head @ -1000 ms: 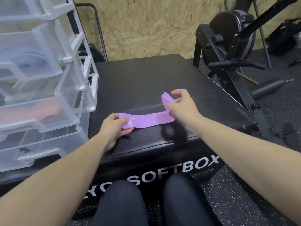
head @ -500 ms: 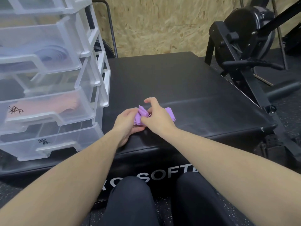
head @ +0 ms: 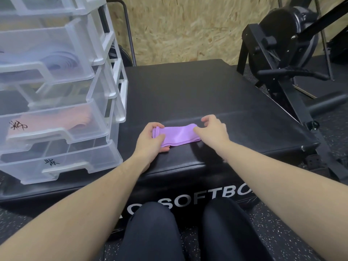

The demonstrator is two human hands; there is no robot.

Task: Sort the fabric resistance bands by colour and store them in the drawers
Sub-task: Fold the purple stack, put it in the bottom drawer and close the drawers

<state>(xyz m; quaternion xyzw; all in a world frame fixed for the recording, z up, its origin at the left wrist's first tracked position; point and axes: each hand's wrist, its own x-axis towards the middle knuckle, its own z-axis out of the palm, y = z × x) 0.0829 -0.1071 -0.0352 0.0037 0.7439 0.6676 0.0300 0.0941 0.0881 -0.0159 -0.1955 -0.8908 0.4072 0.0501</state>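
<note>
Purple band (head: 178, 136) lies folded flat on black soft box (head: 188, 95), near its front edge; left hand (head: 150, 142) pinches band's left end, thumb on top, fingers curled round edge; right hand (head: 213, 131) at band's right end, fingers bent over it, thumb against near edge, grip on fabric uncertain; clear drawer unit (head: 56, 91) stands on box at left, just beside left hand; upper drawer holds lilac bands (head: 62, 61); lower one holds pink bands (head: 79, 119); black exercise machine (head: 282, 53) at right.
</note>
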